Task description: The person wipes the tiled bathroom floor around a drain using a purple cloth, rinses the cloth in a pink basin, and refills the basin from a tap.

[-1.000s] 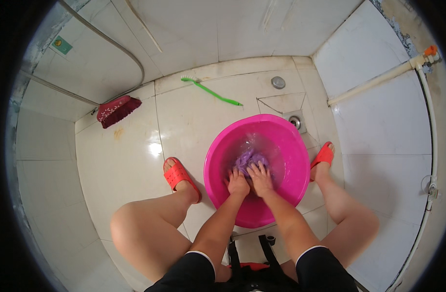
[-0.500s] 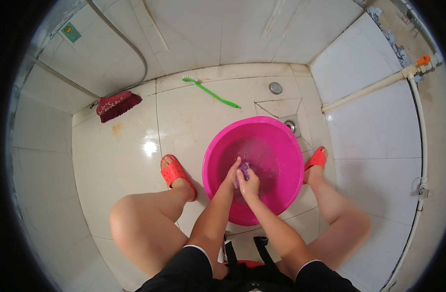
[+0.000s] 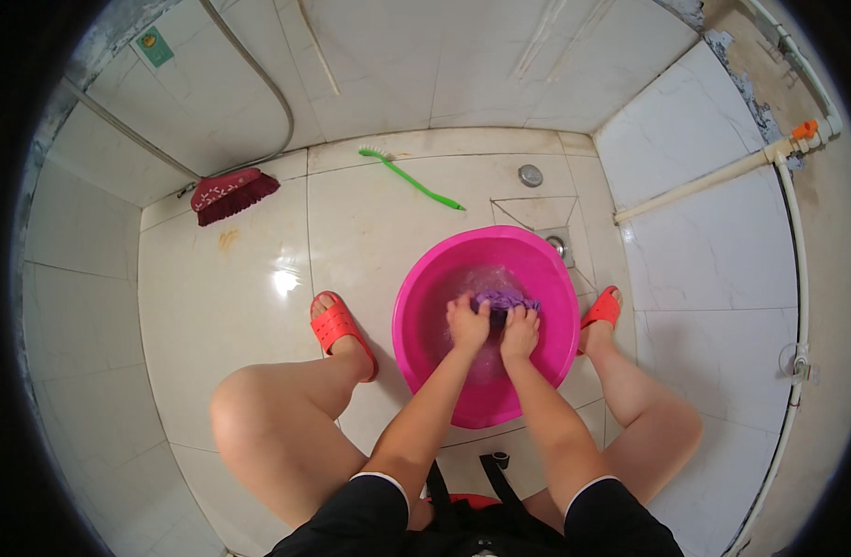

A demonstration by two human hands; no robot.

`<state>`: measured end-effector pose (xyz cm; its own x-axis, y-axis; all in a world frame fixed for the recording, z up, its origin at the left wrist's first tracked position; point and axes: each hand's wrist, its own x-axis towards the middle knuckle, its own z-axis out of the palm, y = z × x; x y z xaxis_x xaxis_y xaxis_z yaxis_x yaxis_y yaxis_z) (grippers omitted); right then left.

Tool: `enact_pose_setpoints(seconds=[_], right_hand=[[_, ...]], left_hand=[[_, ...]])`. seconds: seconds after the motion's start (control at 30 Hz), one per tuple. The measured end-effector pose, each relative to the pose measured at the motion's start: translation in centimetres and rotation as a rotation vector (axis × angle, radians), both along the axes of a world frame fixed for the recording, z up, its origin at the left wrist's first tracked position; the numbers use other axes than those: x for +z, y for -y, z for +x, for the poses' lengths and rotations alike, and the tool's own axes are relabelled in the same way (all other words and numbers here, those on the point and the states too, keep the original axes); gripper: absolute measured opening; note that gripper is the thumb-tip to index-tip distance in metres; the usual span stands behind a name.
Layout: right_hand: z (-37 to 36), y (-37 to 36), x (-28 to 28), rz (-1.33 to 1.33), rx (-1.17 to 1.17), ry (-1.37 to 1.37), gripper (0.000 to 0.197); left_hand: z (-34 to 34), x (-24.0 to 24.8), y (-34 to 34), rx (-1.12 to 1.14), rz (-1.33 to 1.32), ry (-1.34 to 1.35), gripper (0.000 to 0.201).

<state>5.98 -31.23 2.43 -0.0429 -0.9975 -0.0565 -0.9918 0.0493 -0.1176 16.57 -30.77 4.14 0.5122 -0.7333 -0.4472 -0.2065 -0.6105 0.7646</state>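
A bright pink plastic basin (image 3: 418,348) with water in it stands on the floor between my feet. Inside it, a bunched purple cloth (image 3: 504,298) lies wet, with a dark patch showing between my hands. My left hand (image 3: 468,321) grips the cloth's left end, fingers curled over it. Just to the right, my right hand (image 3: 519,332) has its fingers bent onto the near edge of the cloth. The fingertips of both hands are partly hidden by cloth and water.
A green long-handled brush (image 3: 412,179) lies beyond the basin. A floor drain (image 3: 556,245) and a round metal cap (image 3: 530,175) are at the far right. A dark red broom head (image 3: 233,195) rests by the left wall. Pale pipes (image 3: 699,183) run along the right wall.
My hands have moved apart from squeezing the purple cloth together. The cloth, a tight bundle before, is now spread wider in the basin, farther right.
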Motion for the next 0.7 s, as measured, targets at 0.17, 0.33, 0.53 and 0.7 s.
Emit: enact_pose_setpoints(seconds=[0.17,0.33,0.53,0.7], right_hand=[[2.0,-5.8,-3.6,0.563,0.168,0.113,0.029],[1.8,-2.5,1.1,0.569,0.108,0.376,0.029],[-2.2,-0.3,4.0,-0.151,-0.423,0.83,0.031],[-4.0,1.5,8.7,-0.532,-0.611,0.714,0.023]], left_hand=[[1.8,-7.1,-4.2,0.352,0.495,-0.324,0.044],[0.3,-8.0,-6.0,0.362,0.403,-0.753,0.046],[0.8,-3.3,-3.3,0.451,0.147,-0.1,0.035],[4.5,5.0,-0.9,0.402,0.013,0.118,0.024]])
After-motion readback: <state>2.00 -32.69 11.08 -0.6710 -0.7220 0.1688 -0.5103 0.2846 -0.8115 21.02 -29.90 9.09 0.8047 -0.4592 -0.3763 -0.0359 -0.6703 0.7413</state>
